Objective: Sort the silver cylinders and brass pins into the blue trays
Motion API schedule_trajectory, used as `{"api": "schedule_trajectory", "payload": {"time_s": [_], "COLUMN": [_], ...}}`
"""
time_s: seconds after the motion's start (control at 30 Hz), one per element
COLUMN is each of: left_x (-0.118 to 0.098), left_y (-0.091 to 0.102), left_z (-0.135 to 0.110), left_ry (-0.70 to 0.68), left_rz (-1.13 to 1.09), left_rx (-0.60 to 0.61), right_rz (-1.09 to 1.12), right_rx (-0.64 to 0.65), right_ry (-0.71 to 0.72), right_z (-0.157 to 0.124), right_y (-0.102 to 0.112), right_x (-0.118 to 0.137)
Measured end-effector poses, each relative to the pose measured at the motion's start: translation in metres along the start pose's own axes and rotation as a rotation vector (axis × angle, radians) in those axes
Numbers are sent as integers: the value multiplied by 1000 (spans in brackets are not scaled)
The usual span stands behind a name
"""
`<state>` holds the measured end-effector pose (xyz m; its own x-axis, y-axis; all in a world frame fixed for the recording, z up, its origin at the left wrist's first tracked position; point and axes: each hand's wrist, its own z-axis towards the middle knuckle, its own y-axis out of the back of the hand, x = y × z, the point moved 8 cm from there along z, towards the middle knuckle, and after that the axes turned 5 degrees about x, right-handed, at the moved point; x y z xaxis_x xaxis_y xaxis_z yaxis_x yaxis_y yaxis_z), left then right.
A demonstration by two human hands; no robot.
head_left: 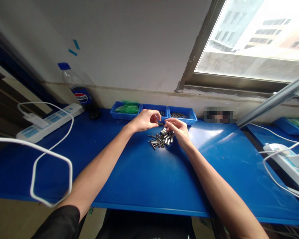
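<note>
My left hand and my right hand meet over a small heap of metal pins and short silver sleeves on the blue table. Both hands are pinched. Between the fingertips of the left hand a thin dark pin shows, and the right fingertips touch its other end. Whether the right hand also holds a sleeve is too small to make out.
Three blue trays stand at the wall: one with green parts, a middle one, one with metal pins. A cola bottle, a white power strip with looping cable at left, another strip at right.
</note>
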<state>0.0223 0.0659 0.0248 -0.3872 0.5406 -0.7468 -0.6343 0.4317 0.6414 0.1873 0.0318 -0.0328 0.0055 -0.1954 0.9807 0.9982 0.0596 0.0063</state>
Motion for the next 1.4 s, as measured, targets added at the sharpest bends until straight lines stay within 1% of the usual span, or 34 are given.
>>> {"api": "schedule_trajectory", "payload": {"time_s": [0.1, 0.27, 0.4, 0.47, 0.53, 0.6, 0.63, 0.7, 0.77, 0.8, 0.9, 1.0, 1.1, 1.17, 1.2, 1.3, 1.4], "left_x": [-3, -5, -6, -5, -3, 0, 2, 9, 20, 25, 35, 37, 39, 37, 35, 19, 3], "left_y": [1, 0, -6, -7, -5, -3, -4, -9, -15, -18, -24, -31, -34, -32, -30, -20, -12], "left_z": [1, 3, 4, 4, 3, 1, -1, -5, -11, -14, -15, -13, -14, -15, -14, -9, -4], "left_ry": [-38, -67, -81, -64, -24, 28, 53, 110, 183, 216, 246, 222, 242, 245, 231, 139, 53], "left_rz": [-33, -63, -95, -83, -28, 62, 110, 191, 238, 248, 230, 213, 225, 235, 241, 222, 111], "left_rx": [-38, -81, -58, -51, -48, 0, 56, 207, 344, 385, 415, 424, 462, 458, 437, 321, 182], "right_rz": [23, 76, 80, 83, 83, 69, 63, 56, 54, 51, 37, 42, 46, 42, 41, 42, 28], "right_rx": [47, 36, 23, 17, -17, -110, -172, -277, -322, -330, -343, -327, -299, -287, -279, -245, -176], "right_ry": [-24, -26, -21, -20, -5, 33, 59, 103, 112, 104, 69, 61, 55, 47, 44, 42, 38], "right_z": [-1, 0, 2, 3, 3, 3, 3, 1, 1, 1, 2, 2, 1, 1, 1, 1, 1], "right_y": [-6, -4, 0, 1, 4, 13, 19, 30, 37, 39, 41, 38, 34, 32, 32, 28, 21], "right_x": [-2, -4, -6, -6, -5, -1, 1, 3, 2, 1, -4, -4, -3, -3, -4, -3, 0]}}
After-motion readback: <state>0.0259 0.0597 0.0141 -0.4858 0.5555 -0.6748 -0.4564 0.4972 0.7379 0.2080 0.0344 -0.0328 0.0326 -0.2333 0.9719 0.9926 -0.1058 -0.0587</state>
